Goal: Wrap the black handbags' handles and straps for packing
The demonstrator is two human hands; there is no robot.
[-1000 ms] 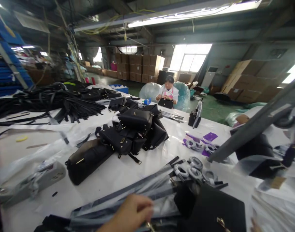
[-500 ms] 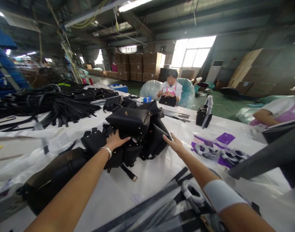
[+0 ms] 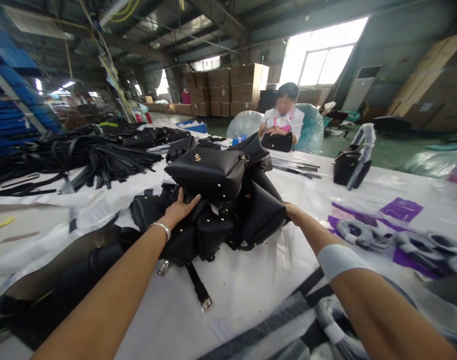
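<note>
A heap of black bags [image 3: 258, 212] fills a white desk [image 3: 247, 285], the topmost bag [image 3: 208, 175] lying roughly left to right lengthwise, gold clasp [image 3: 197, 157] upward. The left grip [image 3: 180, 207] touches the heap, thumb and finger apart; the right grip [image 3: 293, 212], part-hidden at its edge, cannot be read.

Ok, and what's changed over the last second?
Your left hand and right hand moved forward from the bottom of the view, the left to the left side of the piled black bags, the right to their right side, its grip hidden. The co-worker is still across the table with a handbag.
</note>
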